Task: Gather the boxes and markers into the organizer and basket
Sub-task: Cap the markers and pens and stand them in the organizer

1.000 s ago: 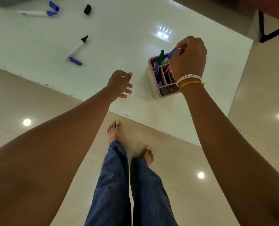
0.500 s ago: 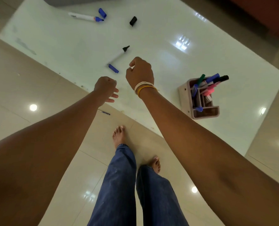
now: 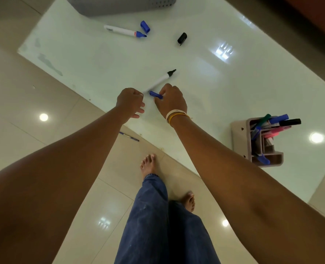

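An uncapped white marker with a black tip (image 3: 160, 80) lies on the white glossy table (image 3: 100, 60), a small blue cap (image 3: 155, 94) just beside its rear end. My right hand (image 3: 172, 101) reaches down with its fingertips pinching the near end of that cap. To the left, my left hand (image 3: 130, 101) hovers with loosely curled fingers close to the marker's rear end and holds nothing. The beige organizer (image 3: 239, 138) stands at the right, filled with several markers. The grey basket (image 3: 119, 6) sits at the table's far edge.
Farther back lie a white marker with a blue tip (image 3: 121, 31), a loose blue cap (image 3: 145, 26) and a black cap (image 3: 182, 38). A blue pen (image 3: 129, 136) lies on the tiled floor under the table's near edge. My bare feet stand below.
My right hand left the organizer, swung left across the table and came down onto the blue cap. My left hand moved forward toward the black-tipped marker.
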Demonstrator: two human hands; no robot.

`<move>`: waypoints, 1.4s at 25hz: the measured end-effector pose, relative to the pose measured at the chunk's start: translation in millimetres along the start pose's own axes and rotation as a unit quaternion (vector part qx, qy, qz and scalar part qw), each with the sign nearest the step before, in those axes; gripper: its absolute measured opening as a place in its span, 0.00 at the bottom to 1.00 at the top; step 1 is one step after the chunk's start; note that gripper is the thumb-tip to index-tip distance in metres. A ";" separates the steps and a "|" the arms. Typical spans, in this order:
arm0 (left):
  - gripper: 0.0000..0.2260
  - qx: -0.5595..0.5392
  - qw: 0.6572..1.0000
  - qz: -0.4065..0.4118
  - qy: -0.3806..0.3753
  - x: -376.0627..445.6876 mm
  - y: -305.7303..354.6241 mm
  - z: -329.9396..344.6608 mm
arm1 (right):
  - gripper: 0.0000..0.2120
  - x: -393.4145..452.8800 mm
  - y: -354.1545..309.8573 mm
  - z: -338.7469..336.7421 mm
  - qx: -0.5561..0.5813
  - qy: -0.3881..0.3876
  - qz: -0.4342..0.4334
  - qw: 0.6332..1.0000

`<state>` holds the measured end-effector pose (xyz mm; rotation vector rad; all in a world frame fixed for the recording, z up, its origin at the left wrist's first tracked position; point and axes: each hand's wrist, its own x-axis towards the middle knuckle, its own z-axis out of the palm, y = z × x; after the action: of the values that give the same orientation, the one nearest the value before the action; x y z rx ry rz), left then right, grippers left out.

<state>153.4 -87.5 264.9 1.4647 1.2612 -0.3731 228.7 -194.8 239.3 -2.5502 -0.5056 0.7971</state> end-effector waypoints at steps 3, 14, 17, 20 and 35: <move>0.09 -0.009 1.000 -0.002 0.010 10.0 5.3 -8.4 | 0.09 5.7 4.1 -5.0 0.019 -0.012 0.023 0.999; 0.08 0.075 0.997 0.019 0.011 30.9 33.4 -20.2 | 0.07 30.2 14.4 -19.9 0.192 0.008 0.113 0.975; 0.07 0.138 0.990 0.039 -0.002 31.1 16.3 -14.4 | 0.08 30.9 15.7 -18.9 0.166 0.017 0.099 0.981; 0.13 0.170 0.983 0.075 0.010 34.1 3.7 -12.2 | 0.10 27.3 14.0 -19.0 0.147 0.009 0.097 0.984; 0.11 0.140 0.985 0.098 0.028 -22.3 -108.1 -5.0 | 0.12 -78.2 12.1 40.2 0.360 -0.004 0.136 0.923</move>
<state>52.5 -113.8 228.2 1.8329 1.1289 -0.3915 146.9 -229.2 238.5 -1.9353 0.1435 0.8816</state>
